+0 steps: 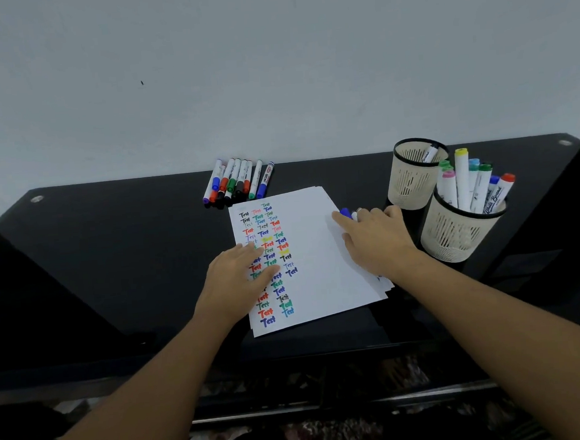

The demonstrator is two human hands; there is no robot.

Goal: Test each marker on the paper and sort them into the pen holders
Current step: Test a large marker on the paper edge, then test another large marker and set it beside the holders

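1. the right hand lies over the right edge of the paper, its fingers reaching up and left. a blue-capped marker shows just past the fingertips, its cap pointing up-left, and the rest of its body is hidden under the hand. how tightly the fingers close on it cannot be told.
2. the left hand rests flat on the left part of the paper, fingers straight over the rows of coloured "test" marks, holding nothing.
3. the near pen holder, full of upright markers, stands just right of the right hand. the far pen holder sits behind it with a single marker inside.
4. the untested row of markers lies beyond the top edge of the paper, long axes running away from the person, somewhat nearer the left hand.
5. judged from this, the blue-capped marker's path to either holder is a short move rightward, and the right hand is clearly the nearer one.
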